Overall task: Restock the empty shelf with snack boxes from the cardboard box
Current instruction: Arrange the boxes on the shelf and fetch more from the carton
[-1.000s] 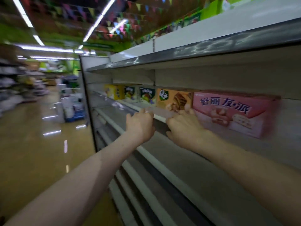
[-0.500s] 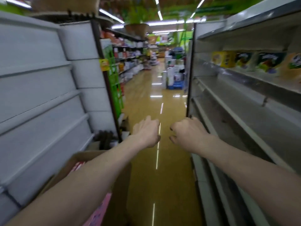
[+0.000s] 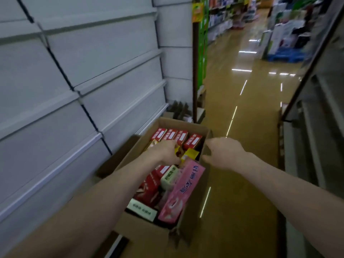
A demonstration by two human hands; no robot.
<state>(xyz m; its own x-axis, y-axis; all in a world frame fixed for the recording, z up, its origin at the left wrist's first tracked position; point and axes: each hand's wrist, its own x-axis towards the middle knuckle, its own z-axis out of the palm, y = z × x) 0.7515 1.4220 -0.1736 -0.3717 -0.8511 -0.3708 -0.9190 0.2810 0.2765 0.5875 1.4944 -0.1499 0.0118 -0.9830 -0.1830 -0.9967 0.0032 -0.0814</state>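
The cardboard box is sitting open on the floor, crammed with snack boxes. A row of red boxes is standing along its far wall, a yellow box is lying just nearer than that row, and a long pink box is leaning against its right wall. The left hand is reaching down into the box's far half, with its fingers curling over the packs beside the yellow box. The fingertips are hidden, so I cannot tell whether it is gripping one. The right hand is hovering empty over the box's right rim, fingers loosely spread, apart from the left.

The packs are looking tightly wedged, so drawing one straight up is probably wiser than dragging it sideways. The free hand is well placed to steady the rim or take the pack's other end. The pink box is standing proud and may tip if it is jostled.

The box is resting on a glossy tan floor. Bare white shelving is rising just to the left of the box. A blurred grey shelf unit is standing across the aisle to its right. Beyond the box, stocked shelves and a blue pallet display are showing far down the aisle.
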